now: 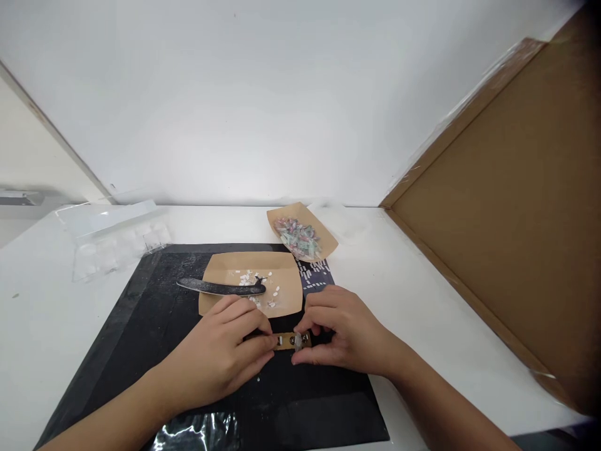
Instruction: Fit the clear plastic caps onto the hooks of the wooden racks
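Note:
On the black mat [300,401], my left hand [220,344] pinches the left end of a narrow gold-coloured strip [285,341] with holes or small fittings along it. My right hand [347,329] has thumb and forefinger closed around a small clear, greyish piece [298,341] at the strip's right part. Whether that piece is fixed to the strip cannot be seen. Just beyond my hands stands a brown paper tray [225,262] with many tiny white pieces [276,293] in it. A black, curved, flat-handled tool [211,287] lies across the tray.
A second paper tray [331,244] behind holds several small wrapped pieces [298,237]. Clear plastic packaging [122,241] lies at the back left. A cardboard panel [507,207] stands along the right, and a white wall [244,100] rises behind the white table [413,282].

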Demonstrator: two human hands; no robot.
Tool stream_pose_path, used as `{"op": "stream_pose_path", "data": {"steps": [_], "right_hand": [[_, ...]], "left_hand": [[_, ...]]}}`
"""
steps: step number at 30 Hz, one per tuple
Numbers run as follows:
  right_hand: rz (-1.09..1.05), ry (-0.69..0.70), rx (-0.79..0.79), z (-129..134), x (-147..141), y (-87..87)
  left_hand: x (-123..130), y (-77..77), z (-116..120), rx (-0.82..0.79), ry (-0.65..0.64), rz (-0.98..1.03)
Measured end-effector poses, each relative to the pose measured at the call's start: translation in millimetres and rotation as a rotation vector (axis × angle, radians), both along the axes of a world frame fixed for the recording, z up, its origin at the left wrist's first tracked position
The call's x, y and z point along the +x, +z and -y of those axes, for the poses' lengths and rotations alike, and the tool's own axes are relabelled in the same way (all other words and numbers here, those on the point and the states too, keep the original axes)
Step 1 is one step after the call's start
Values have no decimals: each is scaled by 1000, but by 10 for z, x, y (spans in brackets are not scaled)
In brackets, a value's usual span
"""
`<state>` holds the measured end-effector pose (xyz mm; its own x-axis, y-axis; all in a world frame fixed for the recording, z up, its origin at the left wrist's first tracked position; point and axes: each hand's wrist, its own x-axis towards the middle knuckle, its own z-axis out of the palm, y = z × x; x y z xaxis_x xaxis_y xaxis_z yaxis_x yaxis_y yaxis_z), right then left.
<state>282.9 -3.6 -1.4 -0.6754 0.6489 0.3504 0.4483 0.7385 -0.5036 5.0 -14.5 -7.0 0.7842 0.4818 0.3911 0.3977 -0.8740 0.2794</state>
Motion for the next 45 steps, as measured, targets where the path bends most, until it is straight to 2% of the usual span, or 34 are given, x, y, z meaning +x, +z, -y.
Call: {"op": "stream_pose_path", "data": {"steps": [11,24,45], "right_hand": [[30,-30,-21,3,-16,-56],[42,-48,-70,-9,-12,-81],[52,-32,-102,-27,-6,-91]], "left_hand": [[28,26,6,0,-2,5],[19,-11,6,3,-3,24],[37,-13,12,14,6,14]]}}
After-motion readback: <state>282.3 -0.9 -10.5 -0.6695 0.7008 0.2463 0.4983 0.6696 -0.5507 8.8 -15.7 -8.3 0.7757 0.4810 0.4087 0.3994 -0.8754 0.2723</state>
